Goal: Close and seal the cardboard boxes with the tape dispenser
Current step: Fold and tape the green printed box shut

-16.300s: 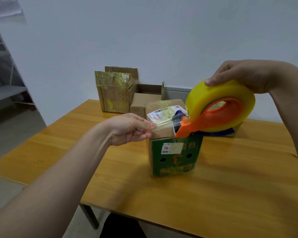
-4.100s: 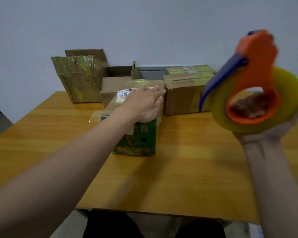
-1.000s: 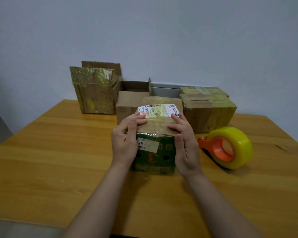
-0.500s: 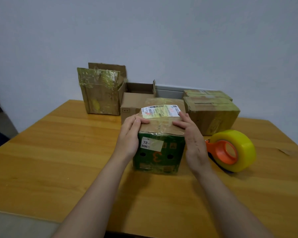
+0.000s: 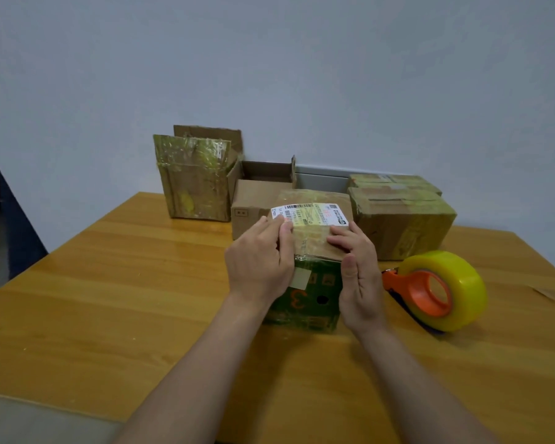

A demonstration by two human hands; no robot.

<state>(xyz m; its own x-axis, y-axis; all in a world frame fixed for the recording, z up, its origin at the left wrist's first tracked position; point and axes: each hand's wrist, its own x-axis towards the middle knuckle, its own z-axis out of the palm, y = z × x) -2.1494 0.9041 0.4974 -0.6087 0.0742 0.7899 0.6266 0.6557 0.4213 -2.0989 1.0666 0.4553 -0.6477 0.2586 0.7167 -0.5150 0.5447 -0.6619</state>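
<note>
Nearest, two bare forearms reach out over the wooden table (image 5: 109, 299) toward a small box (image 5: 314, 298) that stands a little right of its middle. The box has a green printed front with an orange figure and a round hole, and a brown top covered in shiny clear tape.

The left hand (image 5: 260, 261) lies against the box's left side. Its fingers curl over the upper left edge and grip it, with the tips on the top beside the near corner of a white label (image 5: 308, 214). The right hand (image 5: 359, 277) is set against the box's right side. Its fingers (image 5: 342, 239) lie fairly straight and flat on the taped top, pressing on it, and the thumb stands straight along the front right corner.

Just right of that hand, the dispenser (image 5: 439, 290) rests on the table, apart from both hands. It carries a thick yellow roll on an orange frame, and its handle points toward the box.

Behind the box, touching or nearly touching it, sits an open box (image 5: 257, 200) of plain brown card with its flaps up. Left of that stands a tall box (image 5: 193, 181), wrinkled with tape, flaps raised. To the right lies a taped box (image 5: 401, 225), closed, with a second closed one (image 5: 394, 181) behind it. All stand along the table's far edge, against a pale wall (image 5: 302, 75).
</note>
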